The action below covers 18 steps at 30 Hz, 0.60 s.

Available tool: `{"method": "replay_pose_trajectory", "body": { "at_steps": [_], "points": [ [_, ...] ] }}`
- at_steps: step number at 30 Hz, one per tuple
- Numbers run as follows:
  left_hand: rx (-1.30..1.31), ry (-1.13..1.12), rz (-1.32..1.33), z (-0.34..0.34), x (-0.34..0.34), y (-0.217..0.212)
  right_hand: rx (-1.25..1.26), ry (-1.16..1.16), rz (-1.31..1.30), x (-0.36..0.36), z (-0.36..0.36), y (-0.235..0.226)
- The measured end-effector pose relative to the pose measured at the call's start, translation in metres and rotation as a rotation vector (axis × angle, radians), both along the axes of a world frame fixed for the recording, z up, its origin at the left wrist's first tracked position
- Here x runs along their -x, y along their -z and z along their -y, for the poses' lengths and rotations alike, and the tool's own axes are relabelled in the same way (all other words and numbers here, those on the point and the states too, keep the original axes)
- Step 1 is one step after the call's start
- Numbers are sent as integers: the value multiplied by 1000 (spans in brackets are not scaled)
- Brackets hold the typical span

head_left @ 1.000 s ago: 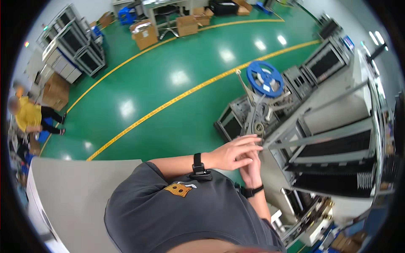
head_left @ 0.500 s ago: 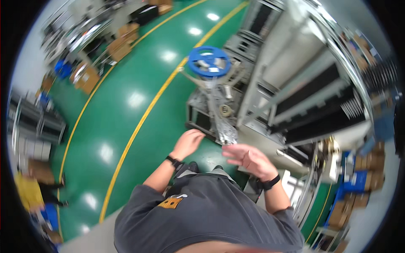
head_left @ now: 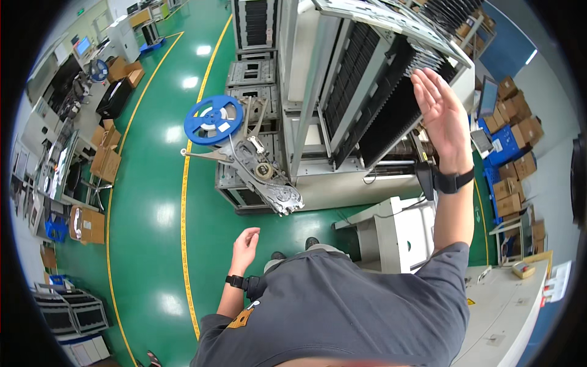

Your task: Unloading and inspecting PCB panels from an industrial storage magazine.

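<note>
My right hand is raised at the upper right, palm showing and fingers stretched out, with nothing in it. It appears in front of the black slotted rack of a large machine; whether it touches cannot be told. My left hand hangs low over the green floor, fingers loosely bent and seemingly holding nothing. Beyond it stands a grey metal tape feeder on a stand. A blue reel is mounted at its far left end.
A white frame-like cabinet stands right of my legs, a cable draped over it. At the right, a pale worktop and stacked cardboard boxes line the wall. Yellow floor lines mark an aisle; boxes and benches stand across it.
My view has turned to the right, so the reel and feeder sit farther left. My right hand has risen toward the machine's rack. My left hand is lower.
</note>
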<state>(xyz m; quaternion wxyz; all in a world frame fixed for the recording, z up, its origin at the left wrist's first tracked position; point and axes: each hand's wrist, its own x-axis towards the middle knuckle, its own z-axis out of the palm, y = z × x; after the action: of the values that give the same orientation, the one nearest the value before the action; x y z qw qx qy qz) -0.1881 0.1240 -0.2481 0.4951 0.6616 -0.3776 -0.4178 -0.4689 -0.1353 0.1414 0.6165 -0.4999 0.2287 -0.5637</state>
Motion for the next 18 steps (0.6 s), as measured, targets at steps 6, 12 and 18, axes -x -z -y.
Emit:
{"method": "replay_pose_trajectory", "body": {
  "at_steps": [6, 12, 18],
  "points": [
    [28, 57, -23, 13, 4, -1, -272, 203, 64, 11, 26, 30],
    [43, 86, 9, 18, 3, 4, -313, 121, 251, 8, 61, 39],
    [9, 99, 9, 21, 4, -2, -203, 206, 246, 3, 78, 46]
  ]
}}
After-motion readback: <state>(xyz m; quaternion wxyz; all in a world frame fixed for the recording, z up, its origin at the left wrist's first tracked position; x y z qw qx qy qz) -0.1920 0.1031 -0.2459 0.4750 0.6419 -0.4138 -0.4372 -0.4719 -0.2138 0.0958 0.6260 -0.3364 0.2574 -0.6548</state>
